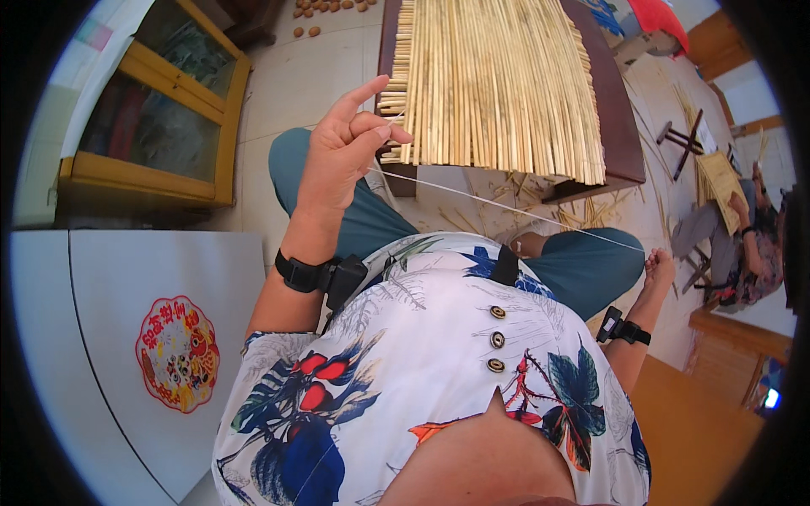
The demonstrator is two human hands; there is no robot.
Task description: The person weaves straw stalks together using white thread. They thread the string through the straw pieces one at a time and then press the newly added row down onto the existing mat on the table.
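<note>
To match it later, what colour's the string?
White; the string shows best in the head view.

The top edge cuts off the straw mat [498,84]

Bright light fills the view; fisheye edges bend into black.

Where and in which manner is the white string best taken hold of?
Probably best pinched near mid-span, from above: the white string runs thin and nearly straight between the left hand and the right hand, its middle uncovered and apart from both.
</note>
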